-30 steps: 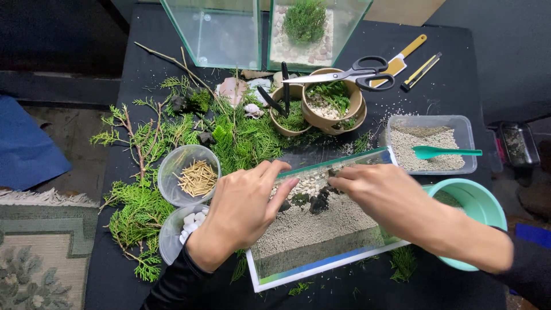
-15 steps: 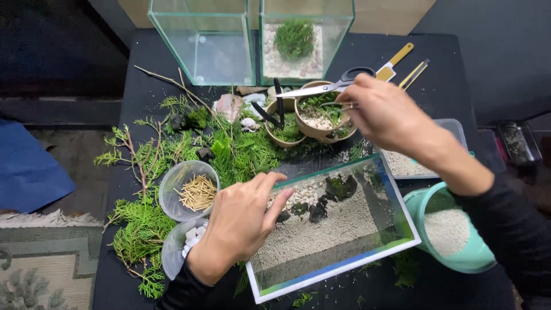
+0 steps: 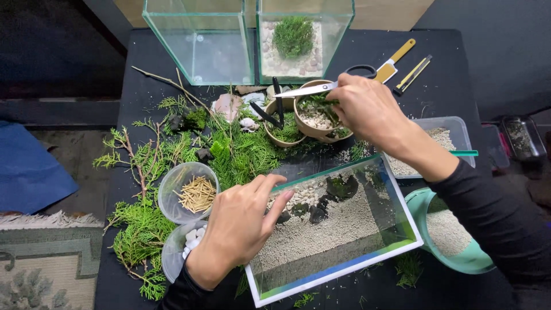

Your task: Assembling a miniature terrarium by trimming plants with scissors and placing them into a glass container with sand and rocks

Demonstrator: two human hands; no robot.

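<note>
A shallow glass tank (image 3: 344, 270) lies tilted on the black table, filled with pale sand (image 3: 321, 229) and a few dark stones with moss (image 3: 341, 186) near its far end. My left hand (image 3: 241, 229) grips the tank's left rim, fingers curled over the edge. My right hand (image 3: 367, 109) reaches into a brown bowl (image 3: 313, 117) of moss and pebbles, fingertips bunched together inside it. What they pinch is hidden. Scissors (image 3: 310, 90) lie across that bowl's rim.
Green conifer sprigs (image 3: 241, 152) cover the table's left half. A clear cup of straw-coloured sticks (image 3: 192, 192) and one of white pebbles (image 3: 183, 247) stand by my left hand. Two upright glass tanks (image 3: 201, 40) stand behind. A sand tray (image 3: 442, 138) and a green bowl (image 3: 447, 229) are right.
My right hand has lifted off the tank and moved back to the brown bowl, now dipping its fingers in. My left hand has stayed on the tank's rim.
</note>
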